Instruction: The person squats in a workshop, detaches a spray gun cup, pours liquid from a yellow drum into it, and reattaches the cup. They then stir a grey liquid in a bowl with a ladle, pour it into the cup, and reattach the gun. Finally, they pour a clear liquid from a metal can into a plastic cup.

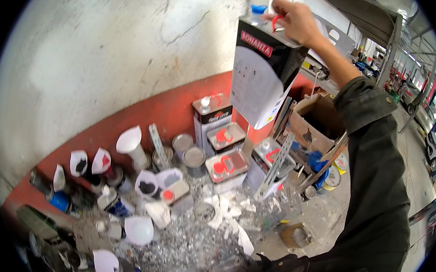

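My right hand (297, 23) is raised at the upper right, its fingers closed round the red handle (277, 22) of a large rectangular metal can (258, 77). The can is black and white, with a blue cap (258, 12) on top, and hangs slightly tilted in the air above the workbench. Below and left of it stands a similar can with a white cap (211, 117). Under the held can, another can (270, 155) stands at the bench's right side. My left hand does not show.
Along the wall, the paint-spattered bench (180, 252) carries several tins, bottles and cups with paper strainers (129, 139). A metal strip (276, 168) leans at its right. Beyond are a cardboard box (314, 129) and, on the floor, a small square can (296, 235).
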The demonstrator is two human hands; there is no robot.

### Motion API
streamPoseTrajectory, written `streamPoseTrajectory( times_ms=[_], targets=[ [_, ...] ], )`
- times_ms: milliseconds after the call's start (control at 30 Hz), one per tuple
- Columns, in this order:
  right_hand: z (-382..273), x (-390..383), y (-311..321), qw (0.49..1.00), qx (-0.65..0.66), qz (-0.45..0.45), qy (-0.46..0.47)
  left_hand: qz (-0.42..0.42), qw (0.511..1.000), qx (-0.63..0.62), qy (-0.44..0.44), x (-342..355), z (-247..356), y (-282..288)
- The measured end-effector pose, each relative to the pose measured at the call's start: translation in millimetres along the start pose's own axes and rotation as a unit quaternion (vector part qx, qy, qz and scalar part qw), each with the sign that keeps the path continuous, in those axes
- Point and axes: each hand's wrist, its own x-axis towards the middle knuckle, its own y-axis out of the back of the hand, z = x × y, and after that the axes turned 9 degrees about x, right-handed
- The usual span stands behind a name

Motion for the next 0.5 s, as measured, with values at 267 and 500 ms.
streamPoseTrajectory(
  times_ms=[267,500],
  targets=[
    [-97,-9,35,0.971,0.201,-0.108,-0.069,0.009,1.0,-0.006,-0.029,-26,57,43],
    [-277,-49,-2,0.898,0.296,-0.315,0.08,-0.048,0.998,0.023,-0.032,-53,79,109]
  ],
)
